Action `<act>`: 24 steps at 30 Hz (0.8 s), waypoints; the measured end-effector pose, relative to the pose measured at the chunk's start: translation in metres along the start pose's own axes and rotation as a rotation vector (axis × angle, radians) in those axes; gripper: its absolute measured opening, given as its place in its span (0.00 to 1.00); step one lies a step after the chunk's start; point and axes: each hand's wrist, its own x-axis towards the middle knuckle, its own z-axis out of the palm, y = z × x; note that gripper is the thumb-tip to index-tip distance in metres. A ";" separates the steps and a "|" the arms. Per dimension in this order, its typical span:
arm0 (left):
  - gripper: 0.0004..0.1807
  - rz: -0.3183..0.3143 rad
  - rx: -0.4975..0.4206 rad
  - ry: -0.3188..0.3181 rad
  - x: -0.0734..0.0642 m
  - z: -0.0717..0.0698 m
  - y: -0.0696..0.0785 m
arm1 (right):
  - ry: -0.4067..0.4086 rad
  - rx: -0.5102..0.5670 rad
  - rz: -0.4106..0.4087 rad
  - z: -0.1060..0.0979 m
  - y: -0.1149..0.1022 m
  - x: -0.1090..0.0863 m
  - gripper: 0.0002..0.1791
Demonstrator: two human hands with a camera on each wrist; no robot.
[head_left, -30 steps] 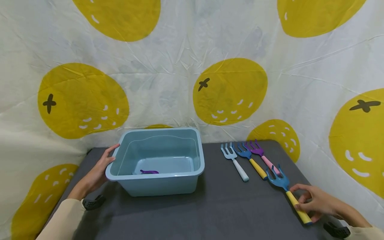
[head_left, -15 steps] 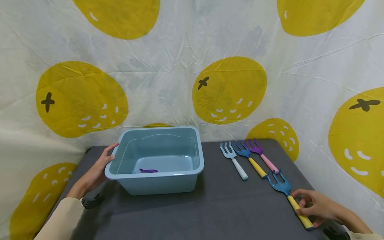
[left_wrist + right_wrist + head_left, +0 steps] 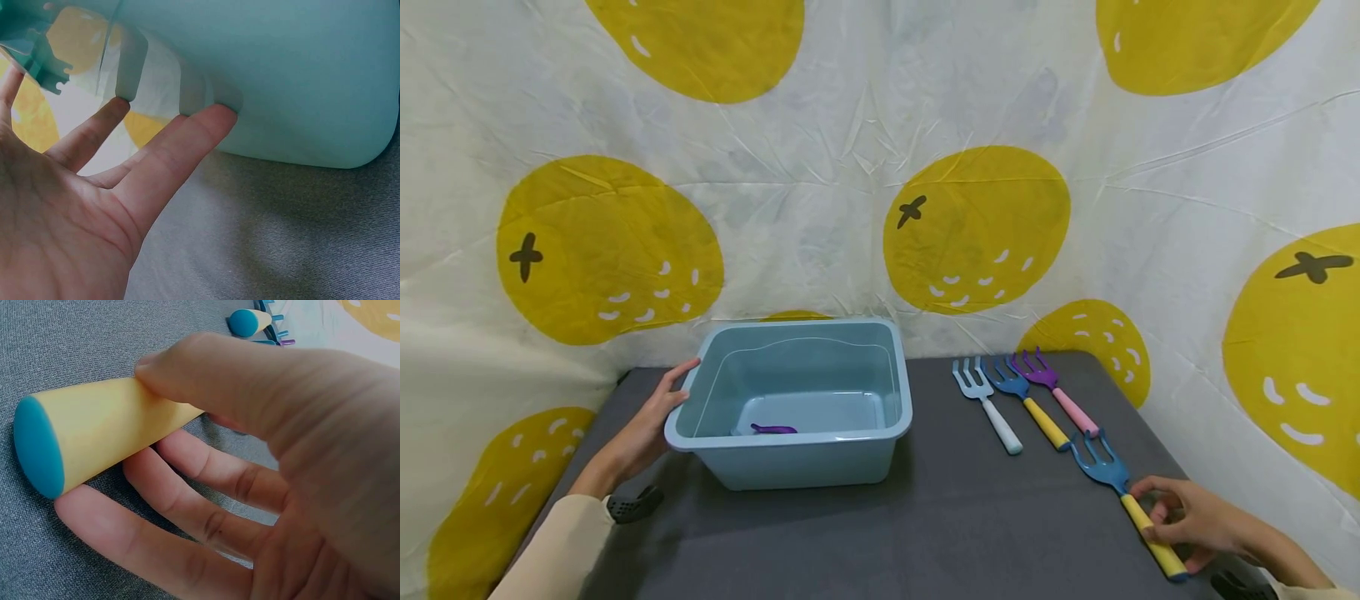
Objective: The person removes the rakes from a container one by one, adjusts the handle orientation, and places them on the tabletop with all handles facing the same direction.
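Presently | right hand (image 3: 1202,521) grasps nearest blue fork (image 3: 1105,469) by yellow handle (image 3: 1167,560) | left hand (image 3: 642,427), extended, touches basin (image 3: 797,463)

The right hand (image 3: 1198,521) is pinching the nearest yellow-handled fork (image 3: 1139,518) with its fingers (image 3: 1156,483); the left hand (image 3: 646,423) is touching a blue tub (image 3: 797,463) on the bench (image 3: 970,533).

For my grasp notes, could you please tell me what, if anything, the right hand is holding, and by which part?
The right hand holds the nearest blue fork by its yellow handle, between thumb and fingers.
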 end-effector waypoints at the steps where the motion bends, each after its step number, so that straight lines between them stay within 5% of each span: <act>1: 0.32 0.002 0.003 0.000 0.000 0.000 0.000 | -0.003 -0.001 -0.003 0.000 0.000 0.000 0.26; 10: 0.32 -0.004 0.002 0.001 0.000 0.000 0.001 | -0.061 -0.022 0.023 -0.010 -0.018 0.001 0.27; 18: 0.33 -0.004 -0.003 0.000 -0.001 0.001 0.001 | 0.014 -0.212 0.014 -0.035 -0.078 0.009 0.33; 24: 0.33 -0.007 -0.018 0.005 0.000 0.001 -0.001 | 0.044 -0.377 -0.073 -0.049 -0.128 0.025 0.36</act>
